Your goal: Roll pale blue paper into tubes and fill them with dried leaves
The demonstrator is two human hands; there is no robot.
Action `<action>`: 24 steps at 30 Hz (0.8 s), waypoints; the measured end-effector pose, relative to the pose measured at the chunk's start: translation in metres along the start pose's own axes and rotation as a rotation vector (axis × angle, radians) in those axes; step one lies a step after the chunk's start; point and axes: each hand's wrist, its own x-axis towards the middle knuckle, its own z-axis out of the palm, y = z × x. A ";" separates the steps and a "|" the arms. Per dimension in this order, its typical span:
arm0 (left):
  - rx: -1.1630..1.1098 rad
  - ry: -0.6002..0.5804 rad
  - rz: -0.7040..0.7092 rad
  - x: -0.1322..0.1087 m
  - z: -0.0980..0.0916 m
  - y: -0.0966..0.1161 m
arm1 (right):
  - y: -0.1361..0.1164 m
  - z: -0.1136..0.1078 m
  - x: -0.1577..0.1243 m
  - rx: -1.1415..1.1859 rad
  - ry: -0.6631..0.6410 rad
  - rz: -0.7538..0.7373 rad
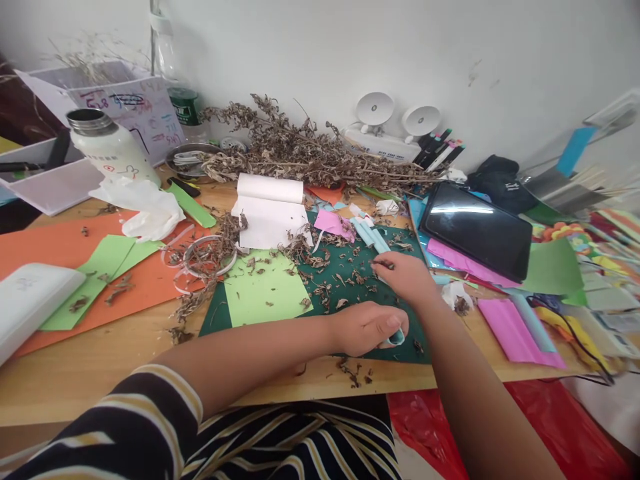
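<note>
My left hand (369, 328) is wrapped around a light-blue paper tube (397, 339), whose open end shows past the thumb. Just beyond it, my right hand (407, 277) pinches a small dark bit of dried leaf (384, 265) between its fingertips. Both hands are over a dark green cutting mat (320, 303) strewn with crumbled dried leaves. Close to my right fingertips lie light-blue paper rolls (371, 235) and a pink paper piece (334, 225). A light green sheet (265, 293) covers the mat's left part.
Dried branches (300, 150) lie along the wall. A black tablet (477, 230) rests on papers at right, near pink paper (515, 330). An uncapped white bottle (107, 147), crumpled tissue (150, 210), orange sheet (30, 250) and tape roll (209, 257) stand or lie at left.
</note>
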 end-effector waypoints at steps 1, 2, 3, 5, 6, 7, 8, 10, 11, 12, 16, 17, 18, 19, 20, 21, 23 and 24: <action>-0.004 0.001 -0.005 0.000 0.000 0.000 | 0.002 -0.007 -0.010 0.036 0.036 0.000; -0.013 0.002 -0.008 0.000 0.000 -0.001 | 0.003 -0.014 -0.022 0.076 0.079 -0.005; -0.025 0.004 -0.009 0.000 0.000 -0.001 | 0.005 -0.019 -0.036 0.125 0.127 -0.018; -0.055 0.014 -0.018 0.000 -0.001 -0.002 | 0.008 -0.023 -0.066 0.359 0.299 -0.155; -0.067 0.021 -0.027 0.000 -0.001 -0.003 | 0.008 -0.022 -0.080 0.433 0.331 -0.230; -0.076 0.026 -0.040 0.001 -0.001 -0.003 | 0.009 -0.019 -0.092 0.485 0.356 -0.286; -0.085 0.029 -0.054 0.001 0.000 -0.004 | 0.008 -0.014 -0.101 0.511 0.373 -0.325; -0.108 0.028 -0.074 0.001 0.000 -0.004 | 0.007 -0.005 -0.113 0.513 0.428 -0.348; -0.117 0.027 -0.077 0.002 0.000 -0.004 | 0.006 -0.002 -0.115 0.491 0.455 -0.351; -0.121 0.031 -0.078 0.002 0.001 -0.004 | 0.004 -0.001 -0.116 0.451 0.476 -0.361; -0.101 0.064 -0.071 0.002 0.002 -0.003 | -0.003 -0.007 -0.110 0.183 0.492 -0.553; -0.095 0.068 -0.069 0.002 0.002 -0.003 | -0.005 -0.009 -0.109 0.125 0.504 -0.606; -0.086 0.069 -0.070 0.002 0.002 -0.002 | -0.006 -0.011 -0.107 0.086 0.517 -0.648; -0.080 0.072 -0.071 0.002 0.002 -0.002 | -0.007 -0.012 -0.107 0.063 0.521 -0.675; -0.076 0.075 -0.071 0.002 0.002 -0.003 | -0.008 -0.013 -0.106 0.050 0.516 -0.686; -0.079 0.077 -0.071 0.002 0.002 -0.003 | -0.009 -0.014 -0.106 0.041 0.500 -0.688; -0.109 0.073 -0.068 0.003 0.002 -0.003 | -0.009 -0.016 -0.106 0.016 0.446 -0.673; -0.131 0.072 -0.065 0.003 0.002 -0.003 | -0.009 -0.017 -0.107 -0.007 0.412 -0.661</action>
